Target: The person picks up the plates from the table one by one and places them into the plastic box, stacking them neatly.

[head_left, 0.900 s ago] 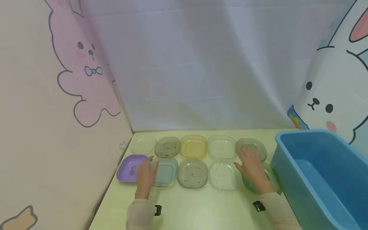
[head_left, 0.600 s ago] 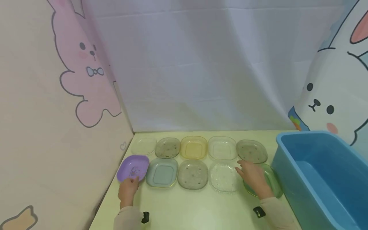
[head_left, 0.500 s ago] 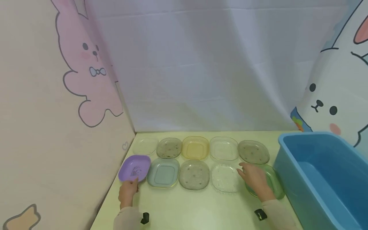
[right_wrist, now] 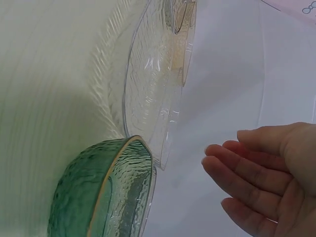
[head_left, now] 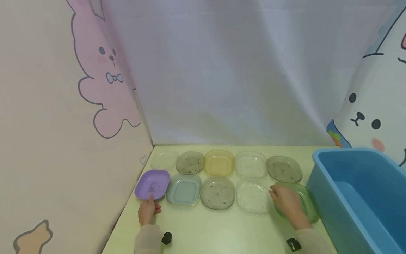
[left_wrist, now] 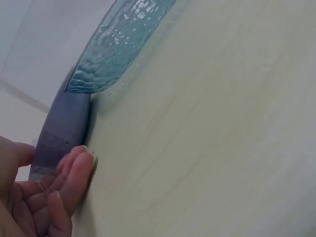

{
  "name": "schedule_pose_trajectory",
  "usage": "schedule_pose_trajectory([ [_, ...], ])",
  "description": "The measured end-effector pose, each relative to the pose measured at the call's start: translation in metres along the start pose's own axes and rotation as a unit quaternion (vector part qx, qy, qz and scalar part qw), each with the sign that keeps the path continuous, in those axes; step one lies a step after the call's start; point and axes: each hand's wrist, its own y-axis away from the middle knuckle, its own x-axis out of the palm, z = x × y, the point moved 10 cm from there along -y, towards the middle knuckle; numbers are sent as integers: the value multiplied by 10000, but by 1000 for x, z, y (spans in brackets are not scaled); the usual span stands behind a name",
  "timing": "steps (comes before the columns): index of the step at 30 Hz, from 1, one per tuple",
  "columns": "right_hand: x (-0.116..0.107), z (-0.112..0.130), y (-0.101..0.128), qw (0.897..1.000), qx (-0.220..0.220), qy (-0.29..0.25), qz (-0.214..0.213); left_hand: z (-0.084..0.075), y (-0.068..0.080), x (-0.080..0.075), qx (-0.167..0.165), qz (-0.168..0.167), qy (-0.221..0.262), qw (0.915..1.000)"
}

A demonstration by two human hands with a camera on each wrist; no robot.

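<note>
Purple plate lies at the near left corner of the table, first in the near row, and is tilted. The left hand now sits at its near edge; 0.9 s ago that hand lay further right over the blue plate. It has since drawn back and left, so attention has passed to the purple plate. In the left wrist view the fingers are curled against the rim; whether they pinch it cannot be told.

Right hand hovers over the green plate at the near right, just beside the clear ribbed plate. It has come nearer from the far speckled plate. The right wrist view shows straight, relaxed fingers clear of the glass, holding nothing.

The two hands are well apart, with the blue, near speckled and ribbed plates between them.

Far row, left to right: clear plate, speckled plate, yellow plate, clear plate, speckled plate. A blue tub stands at the right.
</note>
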Motion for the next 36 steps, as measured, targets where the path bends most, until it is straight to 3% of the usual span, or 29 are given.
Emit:
schedule_pose_trajectory([
  [8,4,-12,9,9995,305,-42,-70,6,8,-1,71,-385,412,9984],
  [16,5,-10,11,9995,245,-52,-208,3,13,-8,100,-675,258,9973],
  [22,10,-8,13,9997,191,-38,-151,0,19,-21,211,-1185,31,9927],
  [25,11,-8,13,9997,175,-50,-130,-10,23,-29,393,-1361,-20,9899],
  [29,10,-9,11,9995,207,-50,-227,-30,26,-34,618,-1345,-81,9890],
  [36,5,-15,3,9991,346,-154,-180,-73,26,-23,1186,-954,-267,9880],
])
